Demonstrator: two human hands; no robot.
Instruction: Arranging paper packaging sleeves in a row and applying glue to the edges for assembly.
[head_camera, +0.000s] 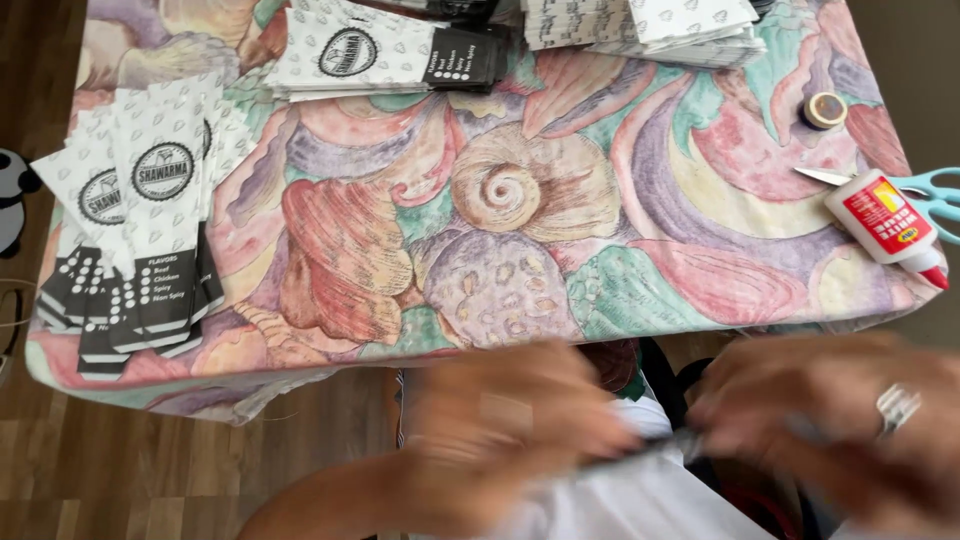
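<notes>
two hands low in frame, both blurred. far left, a fanned pile of printed paper sleeves (140, 230) on the seashell-print tablecloth (500, 200). left hand (510, 420) and right hand (830, 420), ring on one finger, meet on a white paper sheet (640, 490) below the table edge; finger state cannot tell. tape roll (824, 110), glue bottle (885, 225), teal scissors (935, 195) at right.

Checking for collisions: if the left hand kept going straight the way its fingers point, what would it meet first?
The left hand points rightward along a thin dark strip toward the right hand, so it would probably meet that hand's fingers first; motion blur leaves depth uncertain.
</notes>
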